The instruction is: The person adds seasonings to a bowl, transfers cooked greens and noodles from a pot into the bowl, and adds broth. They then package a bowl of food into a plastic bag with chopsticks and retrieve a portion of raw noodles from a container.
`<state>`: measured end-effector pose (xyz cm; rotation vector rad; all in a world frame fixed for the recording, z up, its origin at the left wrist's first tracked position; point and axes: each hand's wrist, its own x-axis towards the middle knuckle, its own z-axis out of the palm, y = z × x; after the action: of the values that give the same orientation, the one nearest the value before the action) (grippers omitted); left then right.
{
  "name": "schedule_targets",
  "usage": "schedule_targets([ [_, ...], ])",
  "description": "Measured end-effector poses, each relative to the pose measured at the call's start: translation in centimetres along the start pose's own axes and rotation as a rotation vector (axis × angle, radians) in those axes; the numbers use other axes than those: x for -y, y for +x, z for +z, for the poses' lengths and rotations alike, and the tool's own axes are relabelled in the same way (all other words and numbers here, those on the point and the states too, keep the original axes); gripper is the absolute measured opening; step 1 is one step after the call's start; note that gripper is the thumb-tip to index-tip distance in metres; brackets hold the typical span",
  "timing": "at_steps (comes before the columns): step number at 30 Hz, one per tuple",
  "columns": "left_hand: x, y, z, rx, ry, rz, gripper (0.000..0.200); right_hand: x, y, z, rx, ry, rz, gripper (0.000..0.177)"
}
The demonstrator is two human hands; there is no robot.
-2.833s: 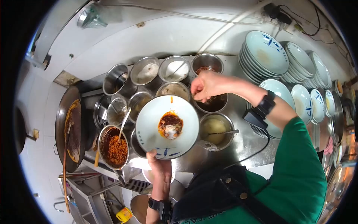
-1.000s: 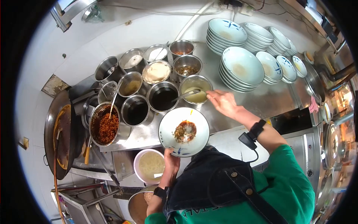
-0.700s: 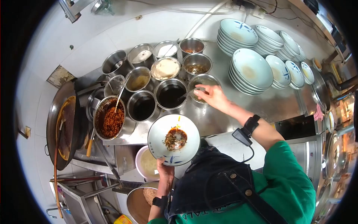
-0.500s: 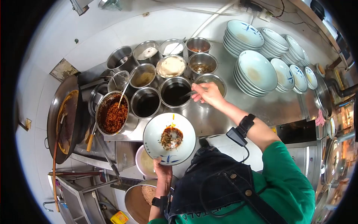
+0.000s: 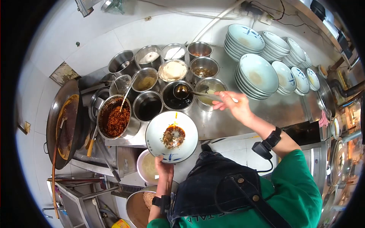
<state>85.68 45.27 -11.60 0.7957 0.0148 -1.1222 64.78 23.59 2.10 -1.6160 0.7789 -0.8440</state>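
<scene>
My left hand (image 5: 164, 167) grips the near rim of a white bowl (image 5: 155, 127) with blue leaf marks, holding it by the counter's front edge. Inside lie red chili oil, chopped brown bits and white powder (image 5: 174, 136). The fingers of my right hand (image 5: 234, 106) close round the handle of a metal ladle (image 5: 181, 91). The ladle's round cup, with dark liquid in it, is over a steel pot of dark liquid (image 5: 175, 103). Beside it stand another pot of dark liquid (image 5: 148, 108) and a pot of pale liquid (image 5: 209, 93).
Several steel pots of seasonings cover the counter, among them chili oil (image 5: 118, 119) and white powder (image 5: 173, 70). Stacked bowls (image 5: 258, 74) stand at right. A large wok (image 5: 62, 125) is at left. Below are a pale tub (image 5: 142, 167) and a large pot (image 5: 137, 207).
My right hand has moved right and slightly down, and the ladle's cup has come up out of the dark liquid. The bowl in my left hand has barely shifted.
</scene>
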Motion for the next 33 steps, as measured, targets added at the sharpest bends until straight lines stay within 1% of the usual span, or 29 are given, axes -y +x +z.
schedule_targets([
  [2,-0.1,0.1,0.4,-0.002,0.004,-0.013,0.051,2.0,-0.9,-0.1,-0.059,0.13,0.144,0.03],
  [4,-0.3,0.1,0.9,-0.013,0.02,-0.02,0.052,2.9,-2.2,0.0,-0.032,0.137,0.153,0.032],
  [6,-0.2,0.5,0.4,-0.008,0.013,-0.018,0.052,3.0,-3.8,0.5,0.091,0.042,0.119,0.032],
  [7,-0.1,0.7,0.1,0.015,0.007,-0.028,0.053,2.2,-4.6,0.8,0.201,0.001,-0.009,0.03],
  [8,-0.1,0.9,-0.2,0.039,0.003,-0.039,0.053,2.1,-5.0,1.0,0.21,0.008,-0.003,0.03],
  [10,-0.2,1.0,-0.1,0.036,0.018,-0.027,0.054,2.1,-5.2,1.2,0.235,-0.09,-0.01,0.028],
  [11,-0.3,1.0,0.1,0.036,0.018,-0.04,0.053,2.3,-4.7,1.4,0.096,0.094,0.124,0.029],
  [12,-0.5,0.9,0.4,0.037,0.02,-0.055,0.052,2.3,-3.9,1.3,0.094,0.096,0.126,0.029],
  [14,-0.8,0.8,0.5,0.023,0.023,-0.053,0.05,2.3,-2.0,0.8,-0.092,0.253,0.25,0.033],
  [16,-0.8,0.8,0.3,0.021,0.03,-0.059,0.048,1.3,-0.6,0.7,-0.114,0.259,0.243,0.031],
  [18,-0.7,0.4,-0.6,-0.084,0.12,0.026,0.046,-0.2,0.6,1.0,-0.054,0.15,0.18,0.03],
  [19,-1.5,-0.8,0.9,-0.106,0.175,-0.001,0.044,-0.9,1.1,1.5,-0.024,0.155,0.193,0.031],
  [20,-1.7,-0.7,0.1,-0.072,0.207,-0.051,0.05,-3.8,1.9,1.7,0.023,0.633,0.204,0.025],
  [21,-2.1,-0.9,0.1,-0.087,0.24,-0.096,0.052,-5.2,2.1,2.1,0.123,0.655,-0.038,0.026],
  [22,-2.3,-1.4,0.8,-0.061,0.31,-0.075,0.058,-5.7,2.8,2.6,0.126,0.549,0.04,0.028],
  [23,-2.4,-1.0,0.3,0.029,0.351,-0.077,0.06,-6.3,3.8,3.1,0.108,0.178,-0.1,0.028],
  [24,-2.4,-0.9,0.1,0.036,0.206,-0.208,0.059,-4.7,4.0,4.0,-0.069,0.11,-0.151,0.022],
  [25,-2.6,-1.3,4.3,0.219,0.286,-0.166,0.058,-3.2,4.0,3.7,-0.072,0.018,-0.116,0.03],
  [26,-2.7,-4.4,7.1,0.101,0.6,-0.09,0.065,-3.8,4.4,3.9,-0.096,0.037,-0.117,0.035],
  [27,-2.1,-4.5,7.2,0.113,0.64,-0.104,0.058,-3.7,4.3,3.6,-0.02,0.067,0.023,0.038],
  [28,-1.7,-3.9,7.0,0.062,0.618,-0.187,0.056,-4.6,4.5,3.6,-0.026,0.209,0.065,0.038],
  [30,0.1,-3.5,8.0,0.117,0.67,-0.247,0.054,-3.9,2.7,1.4,-0.067,0.142,0.021,0.036],
  [32,3.1,-3.7,9.8,0.22,0.746,-0.311,0.053,-2.7,-1.6,-3.0,-0.133,-0.046,-0.054,0.037],
  [33,4.6,-4.0,10.7,0.279,0.78,-0.335,0.052,-2.8,-4.3,-5.4,-0.193,-0.061,-0.047,0.037],
])
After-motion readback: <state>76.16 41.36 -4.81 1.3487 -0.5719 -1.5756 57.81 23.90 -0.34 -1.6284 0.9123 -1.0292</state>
